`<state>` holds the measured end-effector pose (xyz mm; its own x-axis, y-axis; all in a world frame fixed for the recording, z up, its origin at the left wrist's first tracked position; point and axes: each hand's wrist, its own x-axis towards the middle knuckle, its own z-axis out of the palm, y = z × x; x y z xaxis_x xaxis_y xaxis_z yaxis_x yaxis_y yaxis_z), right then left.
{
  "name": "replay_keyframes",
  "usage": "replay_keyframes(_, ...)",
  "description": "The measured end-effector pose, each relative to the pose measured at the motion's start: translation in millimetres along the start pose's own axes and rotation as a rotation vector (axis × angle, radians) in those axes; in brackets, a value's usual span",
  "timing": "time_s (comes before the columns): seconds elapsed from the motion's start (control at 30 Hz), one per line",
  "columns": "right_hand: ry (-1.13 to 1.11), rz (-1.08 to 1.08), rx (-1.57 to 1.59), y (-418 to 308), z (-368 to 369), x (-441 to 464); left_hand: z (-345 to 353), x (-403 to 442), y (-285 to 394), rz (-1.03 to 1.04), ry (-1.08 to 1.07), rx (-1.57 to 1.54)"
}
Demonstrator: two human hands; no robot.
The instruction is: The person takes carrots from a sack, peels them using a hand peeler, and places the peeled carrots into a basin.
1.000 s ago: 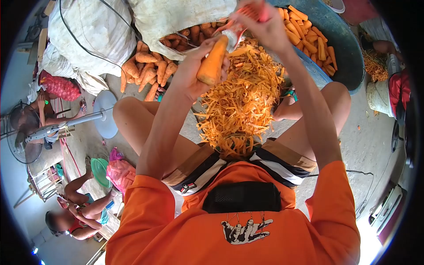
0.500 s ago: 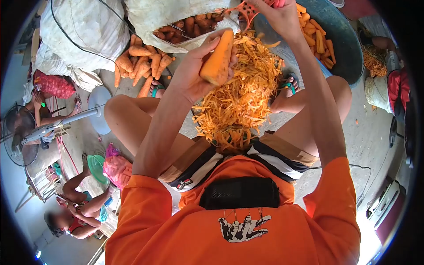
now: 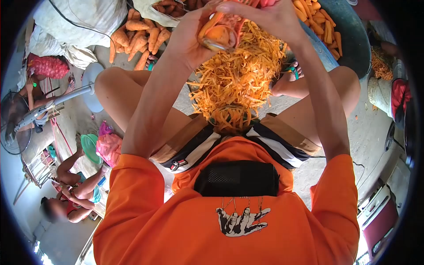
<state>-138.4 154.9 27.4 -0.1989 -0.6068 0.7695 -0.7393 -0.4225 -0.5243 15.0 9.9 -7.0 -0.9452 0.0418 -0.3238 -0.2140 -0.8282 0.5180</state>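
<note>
At the top centre, my left hand (image 3: 192, 37) is wrapped round an orange carrot (image 3: 216, 36). My right hand (image 3: 276, 17) grips a red peeler (image 3: 236, 24), whose head lies over the carrot near its thick end and partly hides it. Below both hands a large heap of orange peelings (image 3: 238, 75) lies between my legs. Unpeeled carrots (image 3: 137, 37) are piled on the floor to the left. Smooth peeled carrots (image 3: 324, 26) fill part of a blue tub (image 3: 357, 48) at the upper right.
White sacks (image 3: 81, 22) stand at the upper left, one open with carrots inside. A fan (image 3: 17, 123), a green basin (image 3: 90, 148) and a seated person (image 3: 73, 198) are at the left. A pale bucket (image 3: 380, 95) stands at the right.
My right hand has brought the peeler from beyond the carrot back over its near end. My left hand and the carrot are higher in view. The whole view has shifted slightly.
</note>
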Motion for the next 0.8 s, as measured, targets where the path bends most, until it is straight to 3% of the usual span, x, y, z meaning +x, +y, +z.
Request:
replay_keyframes(0.03,-0.046,-0.129,-0.101,0.0,1.6,-0.9,-2.4,1.6,1.1,0.000,-0.004,-0.001)
replay_keyframes(0.1,0.083,0.399,0.260,3.8,-4.4,-9.4,-5.8,4.3,2.5,-0.093,-0.109,-0.111)
replay_keyframes(0.13,0.225,0.336,0.331,22.9,-8.1,-10.0,-8.1,3.4,3.5,-0.094,-0.152,-0.117)
replay_keyframes(0.17,0.221,0.331,0.331,35.0,-19.3,-15.3,-9.4,2.8,1.7,-0.087,-0.155,-0.116)
replay_keyframes(0.23,0.260,0.427,0.204,27.4,-31.5,-5.0,-2.2,1.2,0.6,-0.096,-0.092,-0.066)
replay_keyframes(0.27,0.291,0.481,0.304,19.4,-28.6,-10.8,0.6,0.7,0.2,-0.083,-0.043,-0.045)
replay_keyframes(0.3,0.286,0.480,0.304,5.0,-20.2,-7.5,-1.3,2.5,-0.7,-0.078,-0.044,-0.048)
replay_keyframes(0.33,0.114,0.269,0.078,-4.9,-13.2,-5.9,-4.2,4.9,-2.5,-0.043,-0.023,-0.018)
replay_keyframes(0.43,-0.013,0.100,-0.035,0.3,-3.3,-11.1,-3.3,1.8,-2.7,-0.022,-0.059,0.000)
replay_keyframes(0.5,0.181,0.400,0.280,11.9,-16.9,-8.4,-1.0,-4.6,-6.0,-0.046,-0.116,-0.016)
replay_keyframes(0.53,0.234,0.529,-0.023,9.6,-28.5,-5.9,1.2,-3.4,-7.0,-0.044,-0.085,-0.020)
replay_keyframes(0.57,0.236,0.524,-0.028,9.0,-29.7,-6.1,3.3,-1.4,-7.2,-0.041,-0.055,-0.024)
replay_keyframes(0.67,0.143,0.424,0.422,-2.6,-13.3,-9.0,-4.2,7.6,-4.3,-0.026,-0.094,-0.044)
replay_keyframes(0.7,0.136,0.414,0.436,-9.1,-4.3,-6.5,1.5,3.5,-3.0,-0.011,-0.084,-0.041)
replay_keyframes(0.73,0.076,0.170,0.114,-14.4,4.7,-3.9,12.8,-2.6,-2.5,0.011,-0.005,-0.002)
replay_keyframes(0.77,0.030,0.188,0.114,-10.0,7.1,-8.9,19.1,-5.9,-3.3,0.027,0.075,0.036)
replay_keyframes(0.8,-0.016,0.205,0.112,-5.1,9.4,-14.1,11.8,-2.4,-7.4,0.036,0.017,-0.027)
